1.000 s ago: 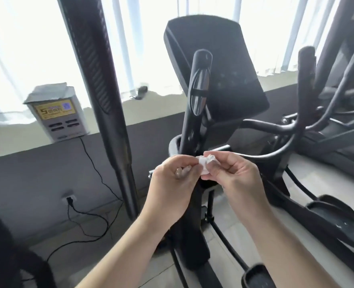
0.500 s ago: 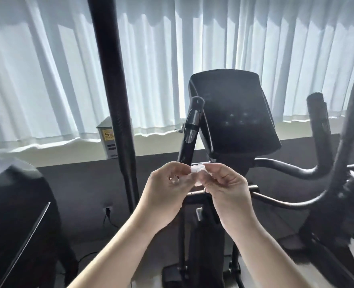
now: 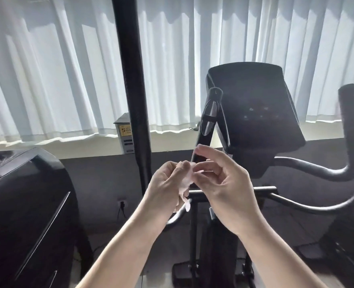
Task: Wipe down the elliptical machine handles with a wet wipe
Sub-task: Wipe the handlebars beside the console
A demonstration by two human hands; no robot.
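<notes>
Two hands meet before the elliptical's upright handle [image 3: 208, 121]: the left hand [image 3: 163, 186] grips a crumpled wet wipe [image 3: 184, 179], and the right hand [image 3: 226, 183] pinches its upper edge. Behind them is the dark console [image 3: 255, 113]. A grey, yellow-labelled box [image 3: 124, 132] stands on the windowsill [image 3: 78, 146] under white curtains [image 3: 68, 80], partly hidden by a black pole [image 3: 130, 80].

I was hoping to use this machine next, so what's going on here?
A person stands at the elliptical, working a small crumpled wet wipe between both hands. The left hand grips it and the right hand pinches its edge, apparently pulling it open. The wipe isn't on the upright handle yet, so wiping seems not to have started.
</notes>
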